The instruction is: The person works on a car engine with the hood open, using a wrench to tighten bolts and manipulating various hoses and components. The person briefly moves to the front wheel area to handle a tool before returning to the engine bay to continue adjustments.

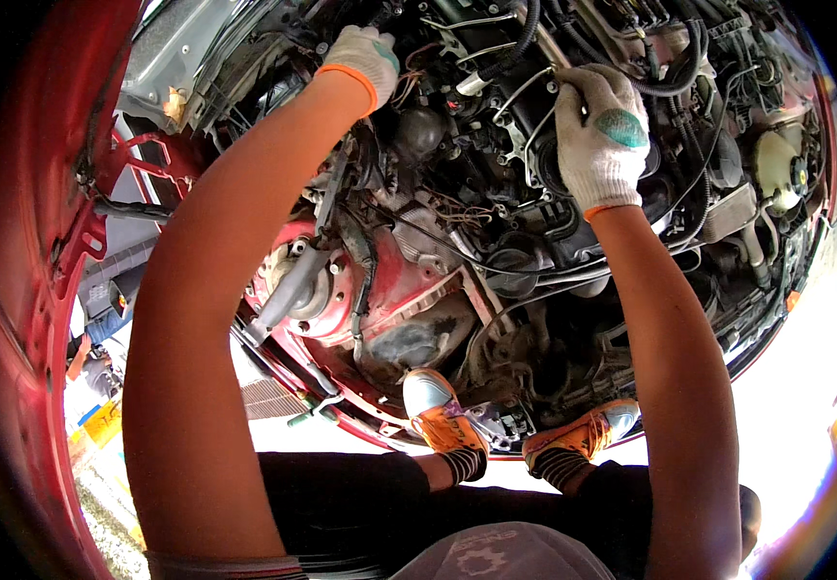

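Note:
My left hand [365, 63], in a white knit glove with an orange cuff, reaches in at the far left of the engine bay. Its fingers curl down among dark hoses and wires, and whatever they grip is hidden. Over the engine [476, 106], my right hand [604, 135] wears a matching glove with a green patch. Its thumb and fingers close around the lower end of a silvery metal rod [552, 46], which slants up and left beside a black corrugated hose [525, 34]. Several thin metal pipes and a black cable run close to this hand.
The raised red hood [22, 290] curves along the left. A red strut tower [314, 290] with a grey bar across it lies below my left forearm. At the right sits a yellowish reservoir [776, 169]. My orange shoes [447, 425] stand at the bay's near edge. A person is partly visible far left.

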### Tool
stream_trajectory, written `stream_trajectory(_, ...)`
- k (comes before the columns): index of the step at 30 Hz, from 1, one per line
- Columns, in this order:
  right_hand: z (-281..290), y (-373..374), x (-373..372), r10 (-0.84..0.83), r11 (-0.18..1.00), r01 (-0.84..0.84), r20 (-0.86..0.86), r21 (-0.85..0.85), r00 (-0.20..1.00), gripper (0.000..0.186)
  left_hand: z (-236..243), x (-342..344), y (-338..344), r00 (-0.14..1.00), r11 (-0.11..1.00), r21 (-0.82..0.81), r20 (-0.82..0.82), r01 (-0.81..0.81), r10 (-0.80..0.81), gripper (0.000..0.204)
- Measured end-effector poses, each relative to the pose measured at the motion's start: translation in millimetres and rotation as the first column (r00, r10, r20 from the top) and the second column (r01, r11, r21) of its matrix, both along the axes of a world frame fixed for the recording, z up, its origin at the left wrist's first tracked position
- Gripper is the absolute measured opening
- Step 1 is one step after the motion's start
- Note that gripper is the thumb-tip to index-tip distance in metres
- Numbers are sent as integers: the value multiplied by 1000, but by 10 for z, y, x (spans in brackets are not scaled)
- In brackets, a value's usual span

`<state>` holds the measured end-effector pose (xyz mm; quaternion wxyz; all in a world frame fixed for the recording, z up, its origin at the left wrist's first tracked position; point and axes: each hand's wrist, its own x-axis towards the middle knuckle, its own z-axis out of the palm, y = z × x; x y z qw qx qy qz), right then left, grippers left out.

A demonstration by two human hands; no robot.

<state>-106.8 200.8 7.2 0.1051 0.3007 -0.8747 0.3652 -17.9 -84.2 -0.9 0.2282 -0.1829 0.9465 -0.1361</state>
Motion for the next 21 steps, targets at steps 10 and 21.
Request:
stream_trajectory(10,3,8,-21,23,1000,-23,1,-18,1000,16,158,43,-117,899,848,495,-261,-188,351,37)
stream_trajectory(21,-25,29,-32,-3,999,3,-5,35,1000,14,-511,272,1241,283,615,702,-546,-358,788,58)
